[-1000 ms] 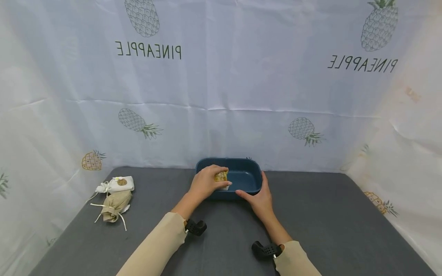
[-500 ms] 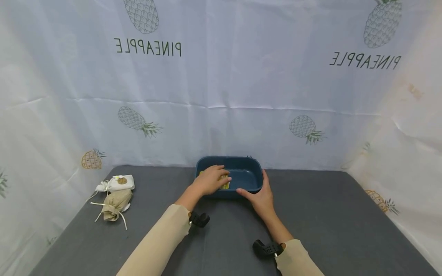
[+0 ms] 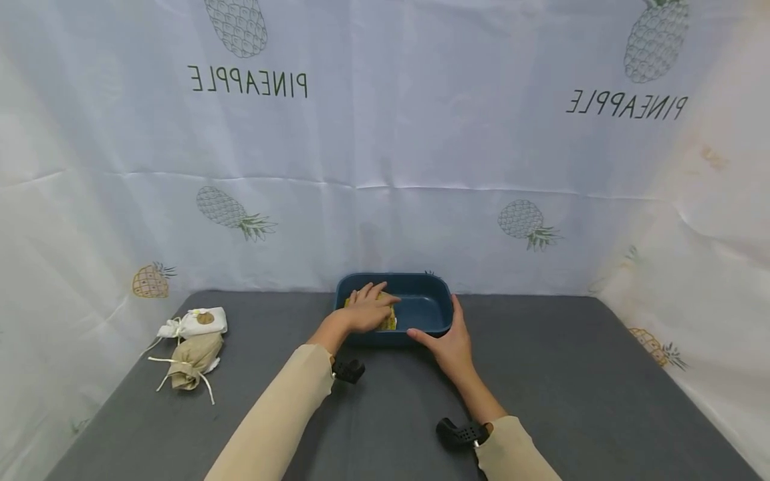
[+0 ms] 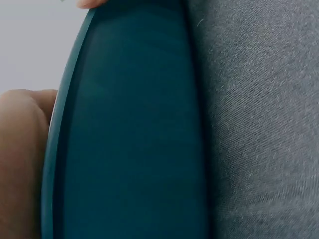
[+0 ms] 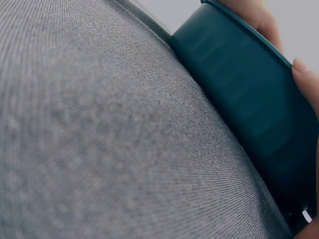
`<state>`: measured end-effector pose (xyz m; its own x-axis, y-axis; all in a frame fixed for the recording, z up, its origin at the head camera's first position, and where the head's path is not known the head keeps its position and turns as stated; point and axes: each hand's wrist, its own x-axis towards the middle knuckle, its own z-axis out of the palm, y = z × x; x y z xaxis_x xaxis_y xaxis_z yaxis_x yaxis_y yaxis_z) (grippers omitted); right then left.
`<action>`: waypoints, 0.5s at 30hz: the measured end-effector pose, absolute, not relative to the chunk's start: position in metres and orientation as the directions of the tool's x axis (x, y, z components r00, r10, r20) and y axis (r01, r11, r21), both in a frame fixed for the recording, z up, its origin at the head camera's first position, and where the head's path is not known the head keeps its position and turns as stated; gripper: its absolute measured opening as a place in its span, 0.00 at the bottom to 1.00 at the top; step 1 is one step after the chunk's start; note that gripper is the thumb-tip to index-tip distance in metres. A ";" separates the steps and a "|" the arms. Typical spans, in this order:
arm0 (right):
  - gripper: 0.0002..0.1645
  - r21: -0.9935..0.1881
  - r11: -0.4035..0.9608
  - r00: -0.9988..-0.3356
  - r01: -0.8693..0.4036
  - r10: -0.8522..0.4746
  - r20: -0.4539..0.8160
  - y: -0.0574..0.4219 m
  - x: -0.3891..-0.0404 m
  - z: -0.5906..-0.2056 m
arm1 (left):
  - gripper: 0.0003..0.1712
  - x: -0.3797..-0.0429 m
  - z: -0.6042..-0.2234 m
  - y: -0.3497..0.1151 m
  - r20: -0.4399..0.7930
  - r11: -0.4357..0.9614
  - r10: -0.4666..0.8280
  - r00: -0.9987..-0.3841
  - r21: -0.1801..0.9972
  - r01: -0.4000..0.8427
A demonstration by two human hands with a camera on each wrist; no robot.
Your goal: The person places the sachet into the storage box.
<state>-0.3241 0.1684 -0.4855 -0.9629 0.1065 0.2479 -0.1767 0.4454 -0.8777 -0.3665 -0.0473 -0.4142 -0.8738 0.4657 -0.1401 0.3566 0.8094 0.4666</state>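
Observation:
A dark blue rectangular bin [image 3: 385, 339] stands at the back of the table. My left hand [image 3: 363, 310] reaches over its front rim into the left half, fingers spread and fairly straight. Beneath that palm lies a yellow patterned item [image 3: 390, 320], mostly covered, so its kind cannot be told. At the bin's right end my right hand [image 3: 451, 344] grips the wall, thumb over the front rim and fingers along the side. The left wrist view has the bin's front wall [image 4: 134, 124] close up; in the right wrist view the right thumb [image 5: 306, 82] touches the rim.
At the table's left edge lie a white drawstring pouch [image 3: 191, 324] with a round brown patch and a beige drawstring pouch [image 3: 195, 354]. A pineapple-print curtain [image 3: 385, 147] hangs right behind the grey tabletop [image 3: 385, 414].
My left hand lowered the yellow item into the bin's left side, let go of its pinch and spread its fingers flat over it. The right hand kept its hold on the bin.

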 end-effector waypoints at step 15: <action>0.73 -0.879 0.444 -0.966 -0.171 0.101 0.239 0.168 -0.325 -0.487 | 0.29 -0.344 -0.404 -0.065 0.038 0.793 0.442 -0.896 0.451 0.410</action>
<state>-0.3249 0.1680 -0.4869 -0.9659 0.1007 0.2387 -0.1710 0.4443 -0.8794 -0.3439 -0.0651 -0.4043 -0.8963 0.4418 0.0383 0.4100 0.7928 0.4509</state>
